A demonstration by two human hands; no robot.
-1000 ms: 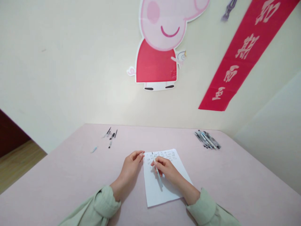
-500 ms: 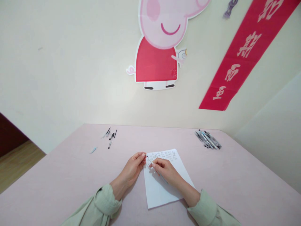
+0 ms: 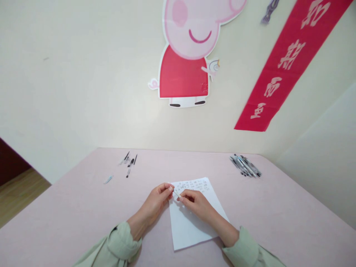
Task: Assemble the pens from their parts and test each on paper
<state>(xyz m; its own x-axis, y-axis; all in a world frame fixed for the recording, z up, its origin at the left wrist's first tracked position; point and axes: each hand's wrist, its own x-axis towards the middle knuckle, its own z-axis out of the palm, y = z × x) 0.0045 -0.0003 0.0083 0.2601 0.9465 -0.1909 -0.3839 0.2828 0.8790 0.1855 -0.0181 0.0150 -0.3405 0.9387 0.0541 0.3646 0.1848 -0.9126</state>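
The only lettering you can make out is on the red banner (image 3: 280,70) hanging aslant on the wall to your right: four pale characters in a column that seem to read 如期而至, though they are blurred. The sheet of paper (image 3: 191,226) under your hands carries rows of small handwriting along its far edge, too small to read.

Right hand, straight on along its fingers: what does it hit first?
Probably the left hand: the right hand points left over the sheet of paper, both pinch one pen, fingertips almost meeting. Exact gap unclear.
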